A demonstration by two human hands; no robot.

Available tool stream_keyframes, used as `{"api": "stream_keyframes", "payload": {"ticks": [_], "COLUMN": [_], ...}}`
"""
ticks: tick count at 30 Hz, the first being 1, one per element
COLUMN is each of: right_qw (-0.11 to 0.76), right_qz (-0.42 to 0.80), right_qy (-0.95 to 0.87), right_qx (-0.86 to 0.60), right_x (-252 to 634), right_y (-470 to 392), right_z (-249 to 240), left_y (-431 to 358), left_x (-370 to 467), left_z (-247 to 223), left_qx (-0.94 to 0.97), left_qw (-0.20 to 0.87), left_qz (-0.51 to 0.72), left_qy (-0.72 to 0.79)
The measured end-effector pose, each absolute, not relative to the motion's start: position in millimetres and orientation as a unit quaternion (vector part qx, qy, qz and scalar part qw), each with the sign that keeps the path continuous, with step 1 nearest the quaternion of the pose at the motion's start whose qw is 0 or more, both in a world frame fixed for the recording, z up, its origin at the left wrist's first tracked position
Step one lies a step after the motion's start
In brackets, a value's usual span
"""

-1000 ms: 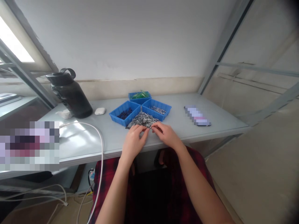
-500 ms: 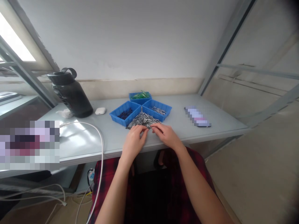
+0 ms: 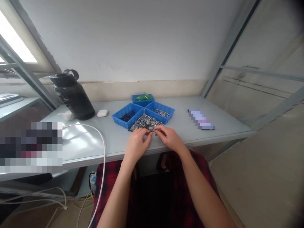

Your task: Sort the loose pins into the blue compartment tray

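My left hand (image 3: 138,139) is closed in a pinch, thumb against fingertips, at the near edge of a pile of thin silver rods (image 3: 147,121). Facing it, my right hand (image 3: 168,136) also pinches, its fingertips a small gap away. Between the fingertips shows a small dark thin piece (image 3: 152,130); it is too small to tell its kind, and the fingers cover its ends. Behind the pile on the left, a blue bin (image 3: 118,119) holds dark blue small parts (image 3: 127,116). On the right, another blue bin (image 3: 169,117) holds short silver rods (image 3: 161,112).
A third blue bin (image 3: 143,103) with green translucent pieces (image 3: 145,97) stands at the back. Left are a dark bottle (image 3: 74,98), a white earphone case (image 3: 102,113) and a white cable (image 3: 104,152). A phone (image 3: 201,119) lies right on the grey table (image 3: 220,122).
My fingertips have drawn slightly apart, the right hand shifting a little to the right. The bins and pile stay in place.
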State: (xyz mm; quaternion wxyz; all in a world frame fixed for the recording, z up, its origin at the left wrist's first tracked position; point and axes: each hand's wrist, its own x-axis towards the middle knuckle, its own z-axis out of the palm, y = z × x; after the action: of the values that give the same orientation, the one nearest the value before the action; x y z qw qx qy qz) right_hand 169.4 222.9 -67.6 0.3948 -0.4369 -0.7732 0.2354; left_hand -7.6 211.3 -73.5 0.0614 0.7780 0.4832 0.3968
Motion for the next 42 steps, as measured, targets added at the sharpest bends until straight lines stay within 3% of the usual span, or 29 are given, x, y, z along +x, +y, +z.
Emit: {"api": "stream_keyframes", "payload": {"ticks": [42], "right_qw": [0.392], "right_qz": [0.237], "right_qy": [-0.779], "right_qx": [-0.429], "right_x": [170.0], "right_y": [222.4], "right_z": [-68.2], "left_y": [212.0], "left_x": [-7.9], "left_z": [-72.5], "left_qx": [0.776], "left_qw": [0.059], "left_qz": [0.406], "left_qy": [0.479]}}
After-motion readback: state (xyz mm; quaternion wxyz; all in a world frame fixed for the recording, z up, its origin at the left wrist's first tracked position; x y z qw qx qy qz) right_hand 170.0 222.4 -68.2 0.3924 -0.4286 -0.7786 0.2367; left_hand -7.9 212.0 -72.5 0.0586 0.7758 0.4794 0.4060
